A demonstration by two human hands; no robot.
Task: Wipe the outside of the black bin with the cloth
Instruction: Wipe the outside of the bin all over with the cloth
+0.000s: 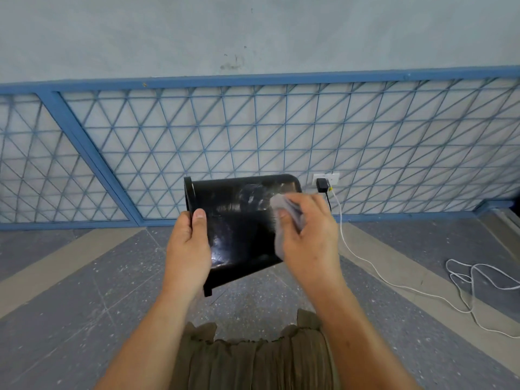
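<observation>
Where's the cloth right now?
Head view, right of centre: the cloth is bunched in the right hand, pressed on the outer side of the black bin; the left hand grips its other end.

A pale blue-grey plastered wall, scuffed near its middle, rises behind a blue-painted metal frame of diagonal wire lattice. The grey speckled stone floor carries broad beige bands. A black plug adapter sits in a white wall socket; its white cable trails in loose loops across the floor.
</observation>
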